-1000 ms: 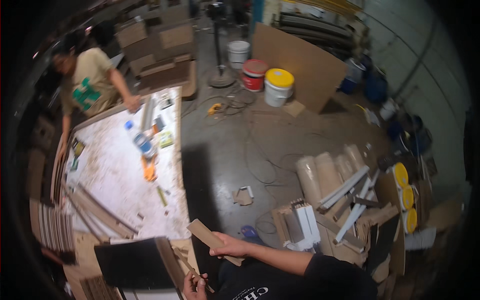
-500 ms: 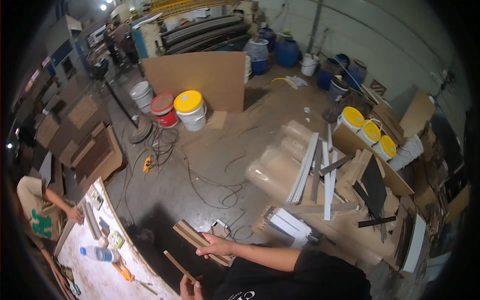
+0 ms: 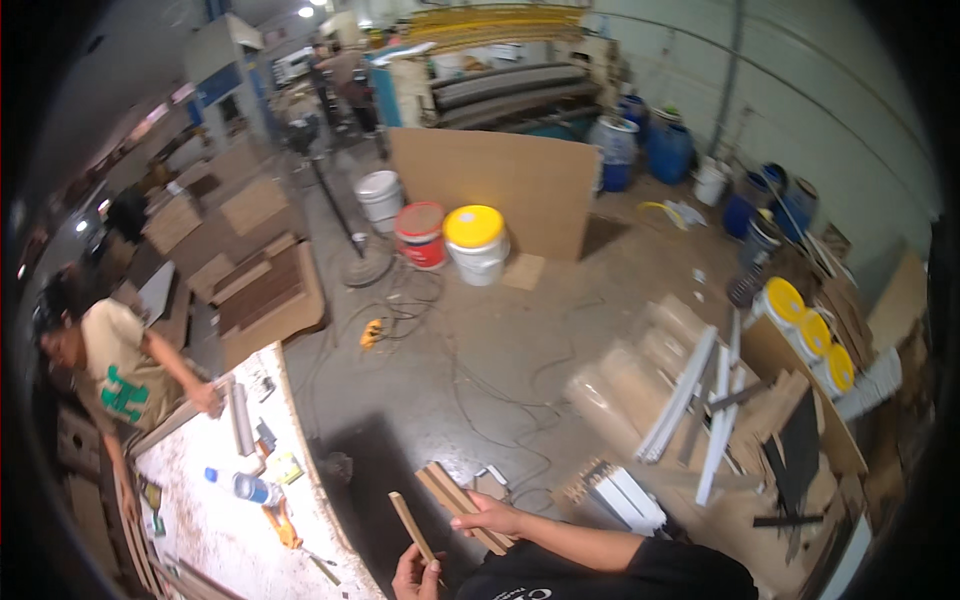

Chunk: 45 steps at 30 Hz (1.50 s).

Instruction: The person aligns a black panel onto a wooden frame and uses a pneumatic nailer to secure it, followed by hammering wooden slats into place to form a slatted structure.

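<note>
My left hand [image 3: 416, 574], low in the view, is closed round the lower end of a single narrow wooden strip [image 3: 408, 522], which tilts up and away from me. Just to its right, my right hand [image 3: 488, 515] grips a small bundle of wooden strips [image 3: 447, 486] lying side by side, with thumb and fingers across them. A slight gap separates the single strip from the bundle. Both are held over the dark floor beside a white worktable [image 3: 215, 530]. My left palm is partly cut off by the lower edge.
A co-worker [image 3: 125, 370] in a beige shirt works across the table. On it are a plastic bottle [image 3: 250, 488] and an orange tool [image 3: 283, 525]. Cables [image 3: 480, 375] trail over the floor. White strips [image 3: 680, 395] and boards lie right; lidded buckets [image 3: 476, 245] stand ahead.
The whole view has swung left, so the scene sits farther right and more of the co-worker shows. My hands still hold the same strips, the single one now closer to the bundle.
</note>
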Available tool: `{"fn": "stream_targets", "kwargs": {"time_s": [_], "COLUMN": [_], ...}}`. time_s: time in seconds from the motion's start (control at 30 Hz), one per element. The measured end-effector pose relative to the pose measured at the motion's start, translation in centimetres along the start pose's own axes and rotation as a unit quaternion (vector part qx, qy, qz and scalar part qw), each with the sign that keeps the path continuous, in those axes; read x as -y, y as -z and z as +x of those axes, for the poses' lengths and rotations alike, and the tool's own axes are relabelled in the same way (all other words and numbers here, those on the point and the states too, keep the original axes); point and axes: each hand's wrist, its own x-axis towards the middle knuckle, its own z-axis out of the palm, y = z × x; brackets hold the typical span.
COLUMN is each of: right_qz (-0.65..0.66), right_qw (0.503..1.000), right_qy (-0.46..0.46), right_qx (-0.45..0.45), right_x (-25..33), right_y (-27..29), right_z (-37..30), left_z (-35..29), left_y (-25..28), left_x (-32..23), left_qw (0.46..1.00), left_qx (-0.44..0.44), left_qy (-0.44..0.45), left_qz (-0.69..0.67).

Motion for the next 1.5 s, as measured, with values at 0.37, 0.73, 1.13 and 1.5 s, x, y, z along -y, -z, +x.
{"fn": "stream_targets", "kwargs": {"time_s": [0.37, 0.73, 1.13, 1.5], "right_qz": [-0.073, -0.151, -0.235, -0.241], "right_qw": [0.963, 0.894, 0.750, 0.654], "right_qy": [-0.194, -0.145, -0.265, -0.401], "right_qx": [0.169, 0.396, 0.558, 0.595], "right_x": [-2.7, -5.8, -17.4, -23.3], "right_y": [-2.1, -17.3, -26.4, -32.0], "right_z": [6.5, 3.4, -15.3, -21.0], "left_z": [-5.5, -23.6, -44.7, -55.0], "left_y": [1.9, -1.6, -8.0, -2.8], "left_x": [-0.4, -0.3, 12.7, 16.1], "left_qw": [0.963, 0.867, 0.630, 0.510], "left_qx": [-0.265, -0.480, -0.755, -0.840], "left_qy": [-0.040, 0.077, -0.036, 0.175], "left_qz": [0.021, -0.113, -0.176, 0.057]}}
